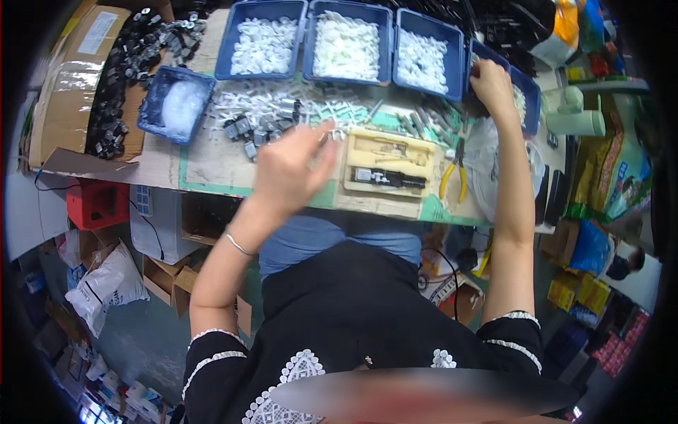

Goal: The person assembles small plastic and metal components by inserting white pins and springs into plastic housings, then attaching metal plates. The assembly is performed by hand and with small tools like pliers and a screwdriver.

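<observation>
My left hand [289, 169] hovers over the near middle of the workbench, beside a pile of small black-and-silver metal parts [254, 128]. Motion smears its fingers, and whether they hold anything cannot be made out. My right hand [493, 86] reaches over the blue bins at the far right, its fingers bent together at the rim of a small blue bin [489, 54]; what they pinch is hidden. Between the hands lies a cream-coloured fixture [359, 132]. A black part with a silver end [385, 178] rests in its near slot, and thin metal pieces [390, 150] in its far one.
Three blue bins [306, 44] of small white parts line the back. Another blue bin [147, 116] holds a clear plastic bag. Yellow-handled pliers [453, 180] lie right of the fixture, near a clear plastic bag [482, 166]. A cardboard box [67, 99] of black-and-silver parts stands left.
</observation>
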Demonstrator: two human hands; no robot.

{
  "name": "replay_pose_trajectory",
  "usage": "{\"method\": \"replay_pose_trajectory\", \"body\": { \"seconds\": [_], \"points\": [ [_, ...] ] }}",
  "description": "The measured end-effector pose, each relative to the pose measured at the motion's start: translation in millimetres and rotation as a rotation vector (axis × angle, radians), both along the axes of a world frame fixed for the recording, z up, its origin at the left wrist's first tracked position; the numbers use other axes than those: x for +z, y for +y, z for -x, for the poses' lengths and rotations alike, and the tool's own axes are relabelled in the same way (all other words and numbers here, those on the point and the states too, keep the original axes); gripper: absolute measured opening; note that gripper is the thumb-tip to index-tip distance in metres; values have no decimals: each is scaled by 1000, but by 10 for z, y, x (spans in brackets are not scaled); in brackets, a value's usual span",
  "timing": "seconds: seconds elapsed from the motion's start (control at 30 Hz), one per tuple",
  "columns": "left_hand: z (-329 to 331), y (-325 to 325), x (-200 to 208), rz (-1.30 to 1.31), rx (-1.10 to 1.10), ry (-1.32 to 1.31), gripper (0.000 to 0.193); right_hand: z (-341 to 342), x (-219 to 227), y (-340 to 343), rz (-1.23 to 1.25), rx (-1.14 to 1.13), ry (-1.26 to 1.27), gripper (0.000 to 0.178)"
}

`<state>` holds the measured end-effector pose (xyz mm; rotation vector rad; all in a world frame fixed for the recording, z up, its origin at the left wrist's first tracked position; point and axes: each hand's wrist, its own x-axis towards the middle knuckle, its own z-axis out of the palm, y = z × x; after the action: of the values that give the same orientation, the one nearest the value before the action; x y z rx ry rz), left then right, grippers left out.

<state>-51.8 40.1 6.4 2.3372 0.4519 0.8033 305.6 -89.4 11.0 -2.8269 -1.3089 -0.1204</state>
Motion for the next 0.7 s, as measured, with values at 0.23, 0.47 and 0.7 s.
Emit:
{"method": "replay_pose_trajectory", "body": {
  "seconds": [0.23, 0.47, 0.7],
  "points": [
    [-283, 1264, 31, -429, 424, 336, 17, 30, -35, -151, -79, 109, -126, 14],
    [-537, 1440, -86, -461, 390, 614, 10, -35, -112, -186, -42, 36, -71, 14],
    [-521, 1495, -47, -416, 417, 622, 11, -6, -17, -310, -45, -27, -3, 14]
  ]
}}
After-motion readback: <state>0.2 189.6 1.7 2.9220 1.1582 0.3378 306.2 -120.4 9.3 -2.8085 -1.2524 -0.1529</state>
